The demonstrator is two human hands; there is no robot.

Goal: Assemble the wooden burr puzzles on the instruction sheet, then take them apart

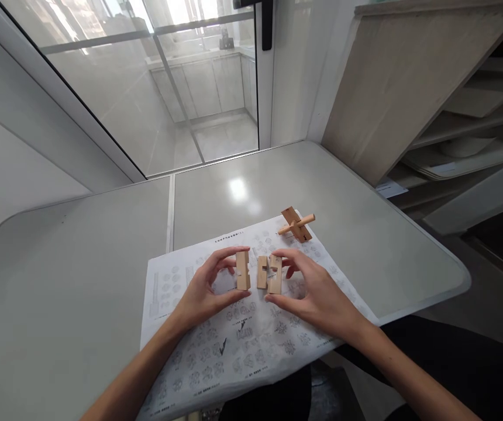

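Between the thumb and fingers of my left hand (pixel 207 283) a notched wooden block (pixel 243 271) is held upright by its ends. My right hand (pixel 310 285) grips another notched wooden block (pixel 275 275) the same way, to the right of the first. A third, shorter wooden piece (pixel 262 272) with a notch in its right side lies between them, close beside the right block; I cannot tell if they touch. All are over a printed paper sheet (pixel 181 318) with rows of small puzzle diagrams and some black check marks.
A wooden piece made of a flat plate crossed by a round stick (pixel 296 224) lies at the sheet's far right corner. The grey table (pixel 80 280) meets a glass door (pixel 207 88) behind. A wooden shelf unit (pixel 392 76) stands at right.
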